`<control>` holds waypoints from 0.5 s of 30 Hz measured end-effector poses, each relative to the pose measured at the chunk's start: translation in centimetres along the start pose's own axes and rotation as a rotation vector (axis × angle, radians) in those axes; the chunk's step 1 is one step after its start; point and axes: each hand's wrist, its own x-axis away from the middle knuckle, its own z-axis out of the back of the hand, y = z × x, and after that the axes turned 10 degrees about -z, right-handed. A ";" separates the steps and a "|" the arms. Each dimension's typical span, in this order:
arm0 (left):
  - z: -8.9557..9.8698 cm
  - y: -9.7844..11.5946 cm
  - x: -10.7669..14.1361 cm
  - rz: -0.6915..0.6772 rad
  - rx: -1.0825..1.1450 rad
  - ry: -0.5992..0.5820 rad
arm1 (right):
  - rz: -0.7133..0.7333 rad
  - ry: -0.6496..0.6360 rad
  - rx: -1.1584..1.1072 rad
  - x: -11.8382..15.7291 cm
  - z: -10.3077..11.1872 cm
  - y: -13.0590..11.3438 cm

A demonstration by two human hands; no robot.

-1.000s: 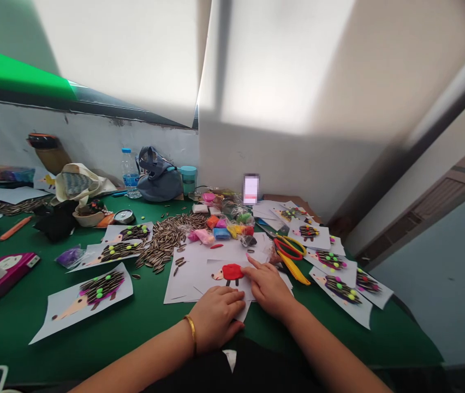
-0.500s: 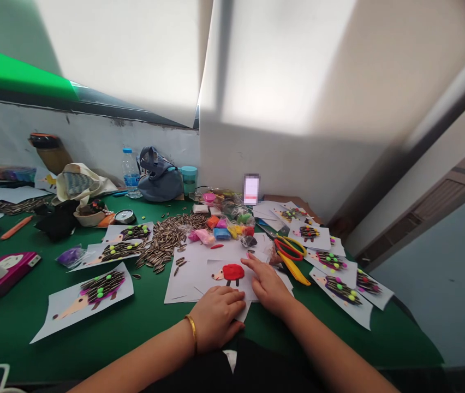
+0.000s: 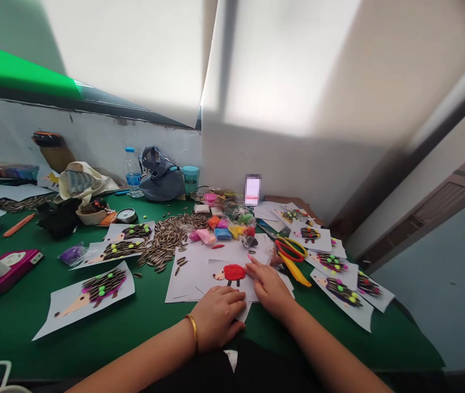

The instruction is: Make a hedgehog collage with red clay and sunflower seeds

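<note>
A white paper (image 3: 216, 266) in front of me bears a hedgehog shape with a red clay body (image 3: 234, 272), a pale face and dark legs. My left hand (image 3: 221, 316) lies on the lower edge of this paper, fingers stretched out and below the hedgehog. Over the paper's right side, my right hand (image 3: 269, 283) is open, its fingertips at the right edge of the red clay. Neither hand visibly holds anything. A small red clay piece (image 3: 218, 246) and a few loose sunflower seeds (image 3: 180, 263) lie on the papers beyond and to the left.
A heap of sunflower seeds (image 3: 169, 234) and coloured clay packets (image 3: 223, 233) lie behind the paper. Red-and-yellow scissors (image 3: 292, 248) and a yellow-handled tool (image 3: 298, 273) are on the right. Hedgehog pictures (image 3: 63, 311) lie on both sides. A phone (image 3: 252, 189) leans at the back.
My right hand's fingertips have shifted slightly along the red clay's right edge. My left hand stays on the paper. The whole view has moved a little.
</note>
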 end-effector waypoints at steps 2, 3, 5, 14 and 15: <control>0.0 0.0 0.0 -0.001 0.001 -0.001 | -0.014 0.011 -0.020 0.0 -0.1 0.1; 0.1 0.0 0.0 -0.001 0.002 -0.003 | -0.017 0.012 -0.029 0.0 -0.1 0.2; 0.1 0.0 0.0 0.000 0.004 -0.006 | -0.012 0.011 -0.041 -0.1 -0.1 0.2; 0.3 0.1 -0.1 -0.001 0.013 -0.009 | -0.040 -0.012 -0.066 -0.2 0.0 0.1; 0.3 0.1 -0.1 -0.001 0.014 -0.010 | -0.039 -0.023 -0.067 -0.2 -0.1 0.1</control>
